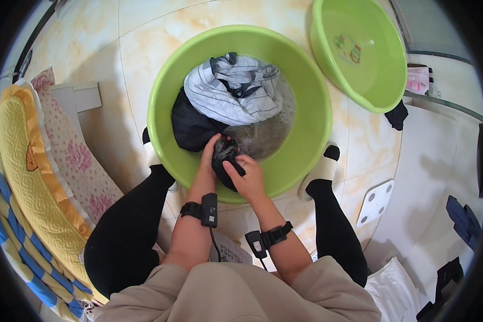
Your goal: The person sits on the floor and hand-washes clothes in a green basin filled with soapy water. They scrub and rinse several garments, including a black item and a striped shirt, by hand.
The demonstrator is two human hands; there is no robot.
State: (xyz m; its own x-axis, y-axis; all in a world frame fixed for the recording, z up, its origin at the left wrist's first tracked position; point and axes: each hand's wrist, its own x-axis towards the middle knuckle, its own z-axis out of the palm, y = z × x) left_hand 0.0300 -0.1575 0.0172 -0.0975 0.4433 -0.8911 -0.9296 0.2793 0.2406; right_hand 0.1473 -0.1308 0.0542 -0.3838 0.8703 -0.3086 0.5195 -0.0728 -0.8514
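The large green basin (312,112) stands on the tiled floor (145,32) between the person's feet. The wet black cloth (224,167) is located at the near side of this basin, inside the rim, with pale suds on its upper part. The left hand (207,156) grasps the cloth from the left; its fingers are curled against it. The right hand (251,180) grasps the cloth from the right, with thumb and fingers bent onto it. Whether the cloth touches the basin wall cannot be determined.

Beyond the hands, a light striped garment (233,99) lies bunched in the basin. A black garment (192,126) lies beside it, at left. Cloudy water (263,139) fills the right portion. A second green basin (378,70) is positioned at the upper right, near the large one.
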